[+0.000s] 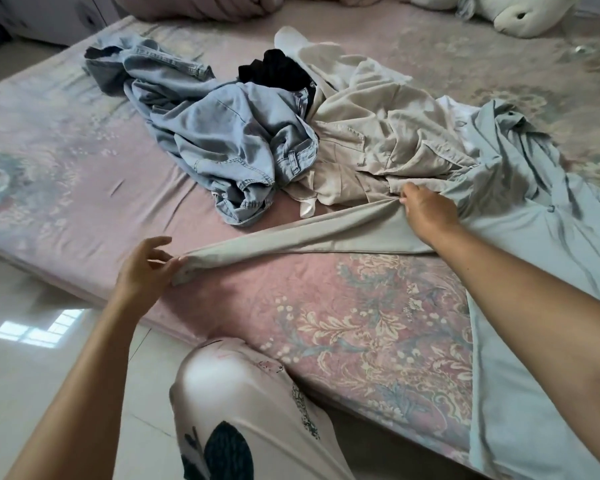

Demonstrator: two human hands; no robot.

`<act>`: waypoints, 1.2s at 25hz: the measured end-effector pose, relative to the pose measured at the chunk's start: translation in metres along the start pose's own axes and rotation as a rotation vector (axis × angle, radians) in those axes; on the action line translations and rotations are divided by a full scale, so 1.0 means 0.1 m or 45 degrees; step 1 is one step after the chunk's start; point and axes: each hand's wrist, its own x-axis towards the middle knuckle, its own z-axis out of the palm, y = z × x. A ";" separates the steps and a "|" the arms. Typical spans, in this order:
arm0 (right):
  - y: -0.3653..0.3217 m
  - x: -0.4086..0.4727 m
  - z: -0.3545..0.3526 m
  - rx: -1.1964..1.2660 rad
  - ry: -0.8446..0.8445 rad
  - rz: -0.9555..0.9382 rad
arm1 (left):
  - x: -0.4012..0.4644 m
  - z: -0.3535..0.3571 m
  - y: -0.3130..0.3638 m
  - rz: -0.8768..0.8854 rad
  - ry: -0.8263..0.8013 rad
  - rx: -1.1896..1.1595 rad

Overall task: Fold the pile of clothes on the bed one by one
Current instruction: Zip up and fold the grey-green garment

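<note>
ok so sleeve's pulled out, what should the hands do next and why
Probably fold the sleeve back across the pale grey-green garment. The left hand pinches the cuff end and the right hand grips the cloth where the sleeve meets the body, so it is stretched out over the bed. The body still looks bunched, so it may need smoothing.

Soft daylight, window glare on the floor tiles (32,332), slight motion blur, wide-angle bending at edges.
</note>
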 end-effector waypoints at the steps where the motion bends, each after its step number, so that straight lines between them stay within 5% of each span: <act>1: 0.07 -0.03 0.00 0.026 -0.021 0.004 | 0.01 0.06 -0.02 -0.101 -0.037 -0.038; 4: 0.19 -0.03 0.04 0.061 -0.128 0.025 | 0.01 0.17 0.08 -0.380 -0.057 -0.247; 6: -0.12 0.05 0.12 0.119 -0.184 -0.077 | -0.06 -0.11 -0.02 -0.421 0.134 -0.088; 9: -0.08 0.07 0.13 0.068 -0.201 -0.040 | -0.06 -0.06 -0.01 -0.466 0.097 -0.019; 15: 0.01 0.04 0.05 0.145 -0.179 0.010 | -0.11 -0.02 0.25 -0.403 0.327 -0.688; 22: 0.09 -0.02 -0.16 0.403 0.051 0.050 | -0.06 -0.16 0.47 -0.151 0.086 -0.907; 26: 0.12 0.01 -0.15 0.412 0.017 0.083 | -0.07 -0.09 0.43 -0.082 -0.202 -0.760; 30: 0.10 -0.02 -0.04 0.318 -0.070 0.030 | -0.06 -0.09 0.24 -0.036 -0.168 -0.513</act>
